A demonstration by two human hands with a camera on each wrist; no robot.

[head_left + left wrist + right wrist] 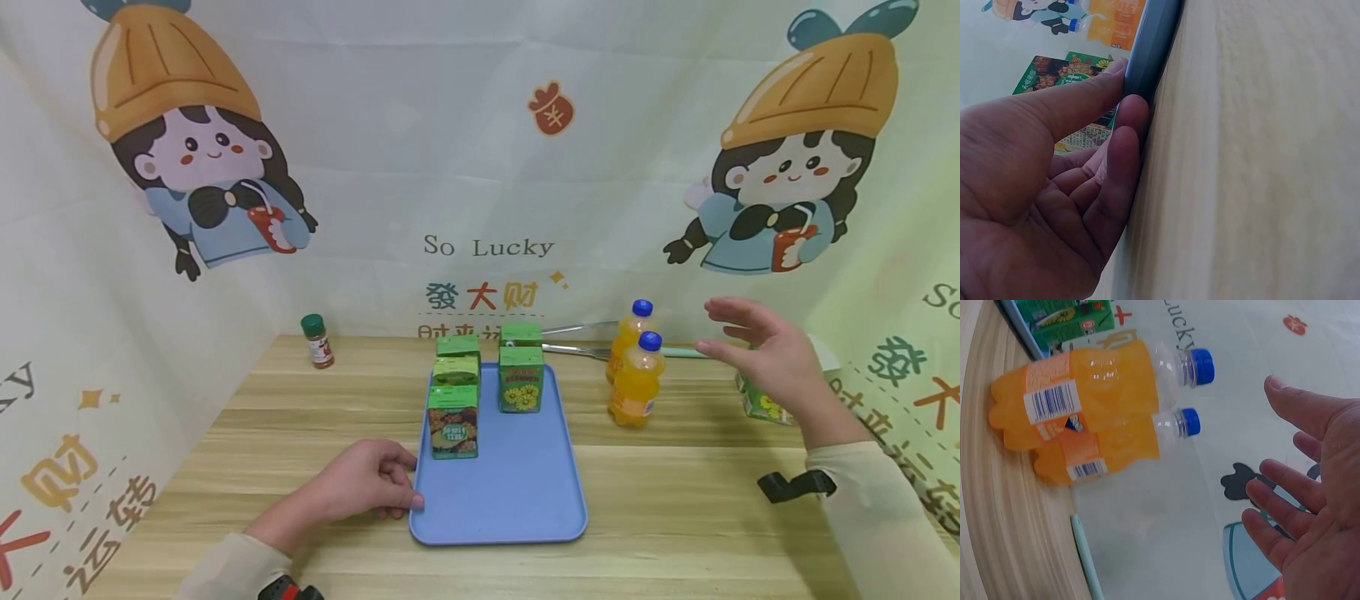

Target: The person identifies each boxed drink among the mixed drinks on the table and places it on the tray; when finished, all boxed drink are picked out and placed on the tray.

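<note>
My left hand (369, 479) pinches the left rim of a blue tray (517, 500); in the left wrist view the thumb (1094, 94) and curled fingers meet at its edge. On the tray stand several green drink cartons, among them a front left carton (453, 429) and a right carton (521, 383). Right of the tray are two orange soda bottles with blue caps, a front bottle (636, 387) and a rear bottle (621, 337). My right hand (772, 358) is raised beyond them, fingers spread, holding nothing; the right wrist view shows it apart from the bottles.
A small green-capped jar (317, 342) stands at the back left. Behind the right hand is another green carton (765, 400), partly hidden. Metal utensils (573, 350) and a pale green handle (681, 352) lie along the back, where a printed cloth (390, 150) hangs.
</note>
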